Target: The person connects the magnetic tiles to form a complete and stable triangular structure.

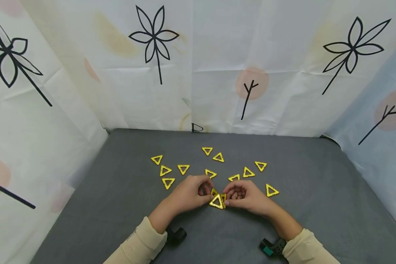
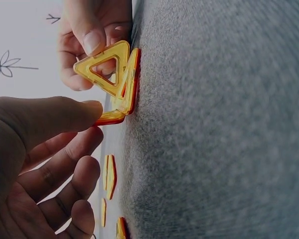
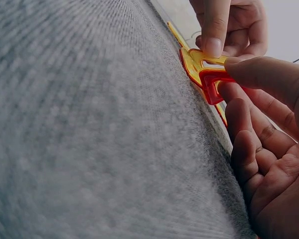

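Yellow see-through magnetic triangle tiles are between the two hands. One tile [image 1: 216, 202] lies flat on the grey cloth, nearest the person. My left hand [image 1: 192, 192] pinches a second tile [image 2: 111, 118] between thumb and index finger, tilted up at an edge of the flat one. My right hand [image 1: 247, 197] grips a third tile [image 2: 120, 52] by its outer part; it also stands tilted against the flat tile. In the right wrist view this third tile [image 3: 208, 85] shows a reddish edge. Whether the two raised tiles touch each other cannot be told.
Several loose yellow triangles lie beyond the hands, among them one tile [image 1: 168, 183] at left, one [image 1: 207, 150] at the back and one [image 1: 271, 190] at right. The grey table [image 1: 128, 146] ends at a patterned curtain [image 1: 217, 44]. Black wrist devices [image 1: 273, 246] sit at both cuffs.
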Demonstrator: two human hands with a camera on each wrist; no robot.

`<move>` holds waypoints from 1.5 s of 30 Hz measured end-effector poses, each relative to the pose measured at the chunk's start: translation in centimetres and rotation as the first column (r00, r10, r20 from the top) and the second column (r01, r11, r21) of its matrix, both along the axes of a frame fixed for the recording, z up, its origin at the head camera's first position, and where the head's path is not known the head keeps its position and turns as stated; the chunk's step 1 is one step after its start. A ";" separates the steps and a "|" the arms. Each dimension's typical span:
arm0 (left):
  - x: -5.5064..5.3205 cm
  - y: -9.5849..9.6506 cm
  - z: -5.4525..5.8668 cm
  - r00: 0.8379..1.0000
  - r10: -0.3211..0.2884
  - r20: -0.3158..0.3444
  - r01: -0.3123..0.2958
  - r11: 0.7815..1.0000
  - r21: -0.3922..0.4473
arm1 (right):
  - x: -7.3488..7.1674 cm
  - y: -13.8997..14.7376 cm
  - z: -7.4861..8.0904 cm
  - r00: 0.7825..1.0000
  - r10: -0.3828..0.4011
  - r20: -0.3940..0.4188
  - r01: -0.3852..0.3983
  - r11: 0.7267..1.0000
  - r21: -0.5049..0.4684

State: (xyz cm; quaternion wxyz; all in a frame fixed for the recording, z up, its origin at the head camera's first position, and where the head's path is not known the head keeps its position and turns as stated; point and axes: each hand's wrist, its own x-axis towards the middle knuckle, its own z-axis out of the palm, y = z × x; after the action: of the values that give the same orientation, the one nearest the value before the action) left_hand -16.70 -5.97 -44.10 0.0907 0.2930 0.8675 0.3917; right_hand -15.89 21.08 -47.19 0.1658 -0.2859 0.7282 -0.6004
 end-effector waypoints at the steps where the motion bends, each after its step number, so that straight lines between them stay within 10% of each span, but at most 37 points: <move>1: 0.0 0.0 0.1 1.000 -0.001 0.002 0.001 1.000 -0.001 | 0.0 0.0 0.0 1.000 -0.001 0.003 0.001 1.000 0.001; 45: 0.2 1.0 -0.3 0.991 -0.128 0.036 0.128 0.992 -0.002 | 0.0 0.1 0.0 1.000 0.023 0.007 -0.023 1.000 -0.005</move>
State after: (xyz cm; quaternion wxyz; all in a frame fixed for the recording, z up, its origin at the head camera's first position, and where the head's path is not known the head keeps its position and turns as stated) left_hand -16.48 -5.01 -44.44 0.1320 0.3408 0.8458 0.3886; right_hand -15.94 21.15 -47.21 0.1747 -0.2926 0.7228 -0.6012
